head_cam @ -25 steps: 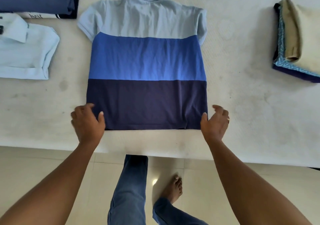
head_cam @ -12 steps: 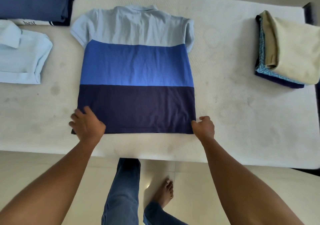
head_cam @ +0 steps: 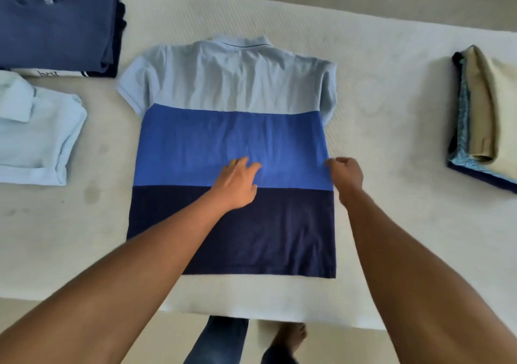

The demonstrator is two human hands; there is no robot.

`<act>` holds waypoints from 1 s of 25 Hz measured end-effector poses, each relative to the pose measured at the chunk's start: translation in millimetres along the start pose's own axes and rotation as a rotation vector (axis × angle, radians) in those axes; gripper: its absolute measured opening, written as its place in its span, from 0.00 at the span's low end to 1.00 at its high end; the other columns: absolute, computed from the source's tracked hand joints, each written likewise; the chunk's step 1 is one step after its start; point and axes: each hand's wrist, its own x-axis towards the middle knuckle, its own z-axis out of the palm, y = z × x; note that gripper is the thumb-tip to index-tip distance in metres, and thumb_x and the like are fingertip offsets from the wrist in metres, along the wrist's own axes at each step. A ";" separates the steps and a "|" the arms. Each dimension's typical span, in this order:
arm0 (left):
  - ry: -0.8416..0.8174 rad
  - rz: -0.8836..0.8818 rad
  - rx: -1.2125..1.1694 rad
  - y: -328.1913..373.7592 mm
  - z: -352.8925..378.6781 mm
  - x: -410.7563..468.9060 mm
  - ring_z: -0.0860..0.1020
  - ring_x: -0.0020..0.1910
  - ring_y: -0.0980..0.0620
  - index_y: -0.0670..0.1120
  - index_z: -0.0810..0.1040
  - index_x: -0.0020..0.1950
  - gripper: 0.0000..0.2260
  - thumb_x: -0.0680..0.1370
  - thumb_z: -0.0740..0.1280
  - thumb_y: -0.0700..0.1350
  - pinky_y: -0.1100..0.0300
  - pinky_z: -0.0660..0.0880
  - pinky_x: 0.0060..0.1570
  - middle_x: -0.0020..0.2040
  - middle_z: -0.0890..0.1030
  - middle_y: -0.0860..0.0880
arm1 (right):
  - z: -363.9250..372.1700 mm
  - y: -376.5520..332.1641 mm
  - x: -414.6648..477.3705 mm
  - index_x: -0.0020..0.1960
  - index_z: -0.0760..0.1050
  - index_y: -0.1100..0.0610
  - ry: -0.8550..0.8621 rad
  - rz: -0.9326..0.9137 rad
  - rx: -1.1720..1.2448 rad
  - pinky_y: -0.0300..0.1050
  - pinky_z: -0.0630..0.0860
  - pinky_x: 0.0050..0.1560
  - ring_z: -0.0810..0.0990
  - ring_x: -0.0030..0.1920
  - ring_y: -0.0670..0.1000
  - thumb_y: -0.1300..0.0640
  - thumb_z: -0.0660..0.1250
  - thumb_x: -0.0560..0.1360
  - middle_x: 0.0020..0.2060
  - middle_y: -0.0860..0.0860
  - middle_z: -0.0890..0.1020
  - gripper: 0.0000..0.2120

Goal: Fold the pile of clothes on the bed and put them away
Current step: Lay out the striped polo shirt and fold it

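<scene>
Head: left hand [head_cam: 237, 185], right hand [head_cam: 347, 174] on shirt [head_cam: 235, 83]

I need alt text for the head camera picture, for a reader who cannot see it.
A three-band blue polo shirt lies flat on a white bed; the left hand rests open on its middle, the right hand grips its right edge. A navy folded pile lies at the left, a beige-topped pile at the right.

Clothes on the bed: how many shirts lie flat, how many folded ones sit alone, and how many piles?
Flat striped shirt: 1
Folded pale blue shirt alone: 1
Folded piles: 2 (navy-topped pile, beige-topped pile)
Total: 4
</scene>
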 end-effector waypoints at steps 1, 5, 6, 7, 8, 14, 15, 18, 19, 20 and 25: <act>0.012 -0.014 0.001 -4.0 -11.6 21.6 0.68 0.71 0.36 0.46 0.67 0.78 0.25 0.81 0.66 0.46 0.43 0.70 0.68 0.72 0.69 0.39 | 3.9 -14.1 18.2 0.49 0.81 0.56 -0.014 -0.006 0.059 0.50 0.77 0.46 0.78 0.41 0.52 0.49 0.69 0.65 0.41 0.51 0.81 0.16; 0.003 -0.074 -0.003 -13.9 -44.6 93.8 0.70 0.67 0.35 0.50 0.59 0.83 0.31 0.81 0.67 0.49 0.42 0.73 0.64 0.68 0.68 0.37 | 19.4 -68.3 68.0 0.37 0.74 0.56 -0.088 -0.021 0.239 0.48 0.73 0.37 0.73 0.33 0.52 0.54 0.70 0.68 0.31 0.54 0.74 0.08; -0.048 -0.101 0.002 -14.1 -49.3 106.5 0.69 0.67 0.34 0.54 0.55 0.84 0.34 0.81 0.67 0.51 0.41 0.72 0.65 0.69 0.66 0.37 | 21.1 -83.1 77.4 0.35 0.72 0.57 -0.096 -0.028 0.256 0.45 0.73 0.34 0.72 0.30 0.52 0.56 0.72 0.70 0.29 0.53 0.73 0.10; -0.095 -0.140 -0.009 -14.4 -49.9 116.9 0.68 0.68 0.34 0.57 0.51 0.84 0.36 0.81 0.67 0.54 0.40 0.72 0.66 0.71 0.64 0.38 | 21.9 -94.9 87.5 0.33 0.71 0.57 -0.104 -0.032 0.244 0.43 0.72 0.31 0.72 0.27 0.51 0.57 0.72 0.71 0.27 0.52 0.72 0.12; -0.121 -0.176 -0.020 -15.1 -48.9 122.0 0.67 0.70 0.33 0.60 0.49 0.83 0.37 0.80 0.67 0.56 0.39 0.71 0.67 0.73 0.63 0.38 | 21.5 -102.9 94.3 0.33 0.70 0.58 -0.075 -0.039 0.219 0.42 0.71 0.29 0.71 0.27 0.51 0.57 0.71 0.72 0.26 0.51 0.71 0.13; -0.193 -0.298 -0.102 -10.2 -48.8 136.9 0.65 0.69 0.34 0.68 0.52 0.76 0.37 0.76 0.71 0.54 0.38 0.72 0.64 0.69 0.63 0.43 | -6.0 -94.1 110.5 0.50 0.74 0.59 0.101 0.044 0.514 0.47 0.78 0.42 0.77 0.43 0.52 0.51 0.68 0.73 0.44 0.51 0.78 0.12; -0.197 -0.321 -0.130 -7.4 -50.7 141.1 0.66 0.68 0.35 0.68 0.53 0.74 0.35 0.74 0.71 0.53 0.39 0.72 0.63 0.67 0.63 0.43 | -10.9 -96.4 114.7 0.51 0.73 0.59 0.012 0.079 0.587 0.50 0.79 0.42 0.78 0.43 0.53 0.51 0.70 0.71 0.46 0.52 0.78 0.14; -0.200 -0.376 -0.174 1.9 -53.9 150.6 0.66 0.67 0.36 0.67 0.57 0.70 0.33 0.73 0.72 0.52 0.42 0.71 0.62 0.66 0.64 0.44 | -25.1 -99.3 125.3 0.42 0.70 0.56 -0.101 0.115 0.719 0.49 0.73 0.38 0.74 0.38 0.52 0.57 0.75 0.65 0.39 0.53 0.73 0.14; -0.210 -0.389 -0.177 3.0 -54.2 152.4 0.66 0.67 0.36 0.66 0.57 0.69 0.32 0.72 0.72 0.53 0.41 0.71 0.63 0.67 0.64 0.44 | -28.2 -96.7 127.5 0.40 0.68 0.54 -0.060 0.115 0.743 0.46 0.71 0.36 0.72 0.36 0.50 0.59 0.74 0.62 0.37 0.51 0.72 0.15; -0.218 -0.400 -0.183 3.5 -54.9 154.0 0.66 0.68 0.36 0.66 0.58 0.69 0.32 0.72 0.72 0.53 0.41 0.71 0.63 0.67 0.64 0.44 | -30.2 -93.7 129.3 0.41 0.67 0.52 -0.019 0.119 0.753 0.45 0.70 0.35 0.71 0.35 0.50 0.60 0.74 0.61 0.37 0.50 0.72 0.17; -0.220 -0.405 -0.200 4.4 -57.7 159.0 0.67 0.67 0.37 0.67 0.58 0.69 0.32 0.72 0.72 0.53 0.43 0.71 0.63 0.68 0.64 0.44 | -25.3 -98.6 132.7 0.62 0.74 0.58 0.087 0.103 0.677 0.44 0.81 0.45 0.83 0.51 0.51 0.62 0.78 0.68 0.52 0.50 0.81 0.25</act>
